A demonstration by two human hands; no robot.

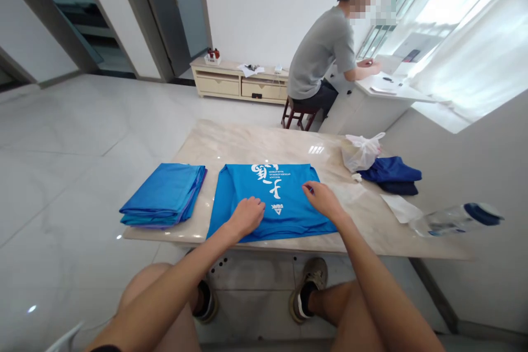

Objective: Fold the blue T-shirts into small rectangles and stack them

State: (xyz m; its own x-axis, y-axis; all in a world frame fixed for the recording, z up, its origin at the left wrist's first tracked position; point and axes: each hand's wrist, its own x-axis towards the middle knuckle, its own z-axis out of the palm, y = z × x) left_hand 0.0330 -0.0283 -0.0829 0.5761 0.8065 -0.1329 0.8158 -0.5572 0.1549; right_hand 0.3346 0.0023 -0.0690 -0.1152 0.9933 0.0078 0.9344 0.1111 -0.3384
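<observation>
One blue cloth (289,214) with white print (262,172) lies flat on the table (231,143), in front of the person and close to the near edge. Its left side spreads out as a sloping single sheet, while the near edge gathers into loose ripples. The left hand (247,215) is on the near left part of the cloth, fingers curled; whether they pinch any fabric I cannot tell. The right hand (322,199) is at the right side, thumb and fingertips drawn close together; again, I cannot tell whether fabric is between them.

The cloth looks thin, light and limp, with a faint sheen, so it probably slides easily on the polished top and creases readily. Nothing about it seems fragile. Corners and doubled edges should give the surest hold, both sides taken together; a grip in the middle would likely bunch it.

A stack (160,190) of folded blue pieces sits just to the left. To the right are a plastic bag (359,153), a dark bundle (390,171) and a bottle (454,221).
</observation>
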